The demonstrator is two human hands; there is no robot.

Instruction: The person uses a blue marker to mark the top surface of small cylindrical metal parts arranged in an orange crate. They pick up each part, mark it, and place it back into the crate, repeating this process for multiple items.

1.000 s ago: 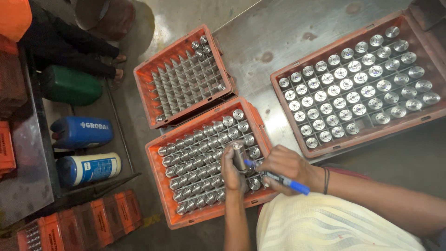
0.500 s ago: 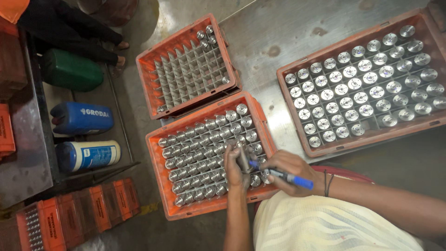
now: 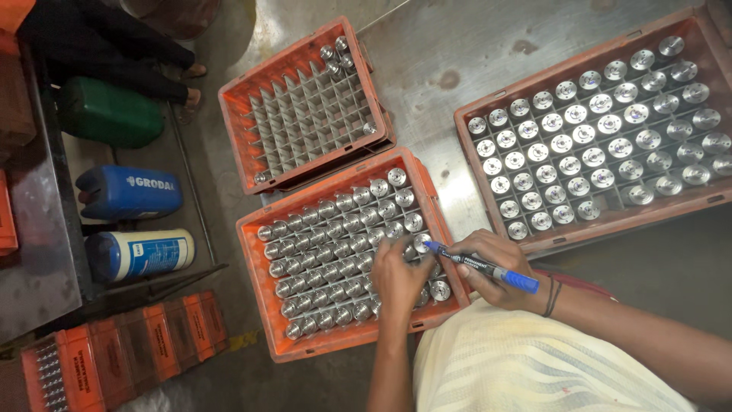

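Observation:
My left hand (image 3: pixel 398 276) rests its fingers on a round metal part (image 3: pixel 422 243) standing in the near orange crate (image 3: pixel 268 311), which is full of shiny metal cylinders. In my right hand (image 3: pixel 499 268) I grip a blue marker pen (image 3: pixel 482 266). Its tip touches the top of that same part. Both hands sit at the crate's right edge, close together.
A second orange crate (image 3: pixel 235 130) with grey dividers, mostly bare, lies beyond. A third crate (image 3: pixel 467 143) of round metal parts sits at the right on the steel table (image 3: pixel 457 53). Green (image 3: pixel 107 114), blue (image 3: pixel 126 192) and white (image 3: pixel 137 253) containers lie at left.
The view has shifted slightly. My hands stay at the same spot in the near crate, with the marker tip still on the metal part.

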